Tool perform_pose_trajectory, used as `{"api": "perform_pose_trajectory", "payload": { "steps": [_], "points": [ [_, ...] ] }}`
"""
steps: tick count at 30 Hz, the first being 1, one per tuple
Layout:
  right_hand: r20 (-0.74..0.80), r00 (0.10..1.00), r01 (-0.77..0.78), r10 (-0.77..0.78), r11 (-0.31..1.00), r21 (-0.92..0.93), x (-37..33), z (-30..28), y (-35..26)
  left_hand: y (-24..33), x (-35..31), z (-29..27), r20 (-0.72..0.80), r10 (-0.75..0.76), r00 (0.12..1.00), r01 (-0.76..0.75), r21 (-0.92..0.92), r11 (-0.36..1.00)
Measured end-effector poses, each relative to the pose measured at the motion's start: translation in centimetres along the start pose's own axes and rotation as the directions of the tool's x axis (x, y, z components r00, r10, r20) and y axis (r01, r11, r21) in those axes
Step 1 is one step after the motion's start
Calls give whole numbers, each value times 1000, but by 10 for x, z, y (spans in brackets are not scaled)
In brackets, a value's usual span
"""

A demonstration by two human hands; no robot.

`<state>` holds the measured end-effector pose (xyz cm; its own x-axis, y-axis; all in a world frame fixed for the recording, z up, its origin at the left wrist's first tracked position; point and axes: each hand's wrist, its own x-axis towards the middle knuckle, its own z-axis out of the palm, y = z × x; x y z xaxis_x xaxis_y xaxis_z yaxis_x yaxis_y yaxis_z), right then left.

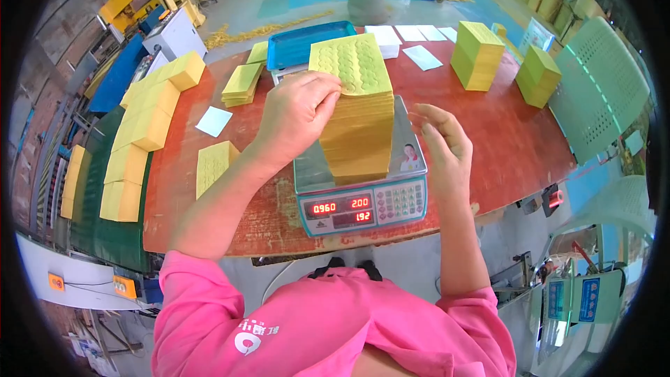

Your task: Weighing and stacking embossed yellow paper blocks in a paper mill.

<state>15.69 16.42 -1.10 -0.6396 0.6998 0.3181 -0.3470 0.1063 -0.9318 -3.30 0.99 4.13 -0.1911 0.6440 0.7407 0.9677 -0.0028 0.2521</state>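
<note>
A tall stack of yellow paper sheets, its top marked with rows of round impressions, stands on the metal plate of a digital scale. Red digits glow on the scale's display. My left hand is closed at the stack's upper left edge, thumb and fingers pinching the corner of the top paper. To the right of the stack, my right hand hovers beside it, apart from the paper, with fingers loosely bent and holding nothing.
Smaller yellow stacks and a blue tray lie on the red table. Taller stacks stand at the far right, near a green perforated chair back. Yellow blocks line the green belt at left.
</note>
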Motion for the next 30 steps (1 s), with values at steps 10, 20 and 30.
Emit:
{"api": "perform_pose_trajectory", "payload": {
  "steps": [10,20,30],
  "points": [
    [146,989,-5,-16,990,141,-24,-14,-29,46,-16,-17,-144,202,969,-171,205,964],
    [420,869,-342,263,932,124,-63,36,-30,113,-88,-13,-388,-603,697,186,-715,674],
    [628,690,-252,360,933,-259,-67,147,55,-28,-199,-72,171,-897,409,627,-766,140]
  ]
}}
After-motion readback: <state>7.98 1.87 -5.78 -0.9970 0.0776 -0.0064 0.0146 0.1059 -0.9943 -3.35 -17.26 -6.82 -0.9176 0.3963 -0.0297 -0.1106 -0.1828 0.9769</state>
